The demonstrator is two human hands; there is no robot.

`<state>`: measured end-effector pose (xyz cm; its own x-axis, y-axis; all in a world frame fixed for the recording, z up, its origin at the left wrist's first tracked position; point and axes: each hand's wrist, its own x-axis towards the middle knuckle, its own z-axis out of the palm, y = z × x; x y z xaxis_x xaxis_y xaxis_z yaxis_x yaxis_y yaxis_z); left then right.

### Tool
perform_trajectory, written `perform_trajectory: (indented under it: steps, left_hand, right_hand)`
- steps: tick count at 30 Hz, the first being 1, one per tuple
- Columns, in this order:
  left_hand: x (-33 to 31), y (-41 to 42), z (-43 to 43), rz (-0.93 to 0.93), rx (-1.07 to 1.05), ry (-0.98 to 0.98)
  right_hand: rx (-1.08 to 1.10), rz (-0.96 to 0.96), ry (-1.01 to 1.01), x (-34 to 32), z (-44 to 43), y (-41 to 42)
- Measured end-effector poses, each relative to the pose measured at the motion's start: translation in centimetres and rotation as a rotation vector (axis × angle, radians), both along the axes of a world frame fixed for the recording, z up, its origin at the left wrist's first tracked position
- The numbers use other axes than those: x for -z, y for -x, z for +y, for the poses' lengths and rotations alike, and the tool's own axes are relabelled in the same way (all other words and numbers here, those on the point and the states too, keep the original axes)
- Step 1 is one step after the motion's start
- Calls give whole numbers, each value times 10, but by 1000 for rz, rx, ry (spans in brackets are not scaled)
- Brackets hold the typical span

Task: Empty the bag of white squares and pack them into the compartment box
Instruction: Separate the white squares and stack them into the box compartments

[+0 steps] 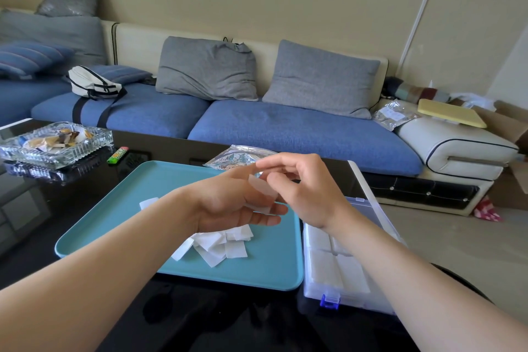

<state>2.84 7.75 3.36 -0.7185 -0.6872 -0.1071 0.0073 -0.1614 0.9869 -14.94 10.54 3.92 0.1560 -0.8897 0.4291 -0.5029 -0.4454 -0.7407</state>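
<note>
Both hands meet above the teal tray (120, 226). My left hand (234, 203) holds a thin stack of white squares (261, 190) between thumb and fingers. My right hand (303, 186) pinches the top edge of that stack with fingertips. A loose pile of white squares (220, 246) lies on the tray below the hands, and one more square (148, 203) lies to the left. The silver bag (234, 157) lies flat behind the tray. The clear compartment box (337, 268) stands right of the tray, its lid up, with white squares filling the visible compartments.
A glass ashtray (54, 143) and a green lighter (117, 155) sit at the table's far left. The blue sofa (285, 126) runs behind the black table (200, 317). The box's blue latch (329, 300) faces me.
</note>
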Motion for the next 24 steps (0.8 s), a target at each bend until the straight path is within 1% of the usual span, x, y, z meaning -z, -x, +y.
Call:
perform_trajectory:
  steps: [2,5,7,14,18,22,24]
  left_hand:
    - [2,1,1,-15,21,15]
    - [2,1,3,-24,36,17]
    - [1,1,2,-11,2,-11]
    - [1,1,-4,-26,-233,-36]
    - [4,1,-6,-25,-317,34]
    - [6,3,-6,-114,-351,202]
    - [7,7,-4,-147,-367,255]
  right_hand:
    - [12,0,-24,-1,-1,2]
    - [-2,71,-61,0,0,6]
    - [28,70,-61,1,-3,7]
    - [252,-122,-112,4,-9,11]
    - [196,-169,-210,2,-5,12]
    - [223,-81,-186,7,-6,15]
    - [250,-70,-190,7,-6,18]
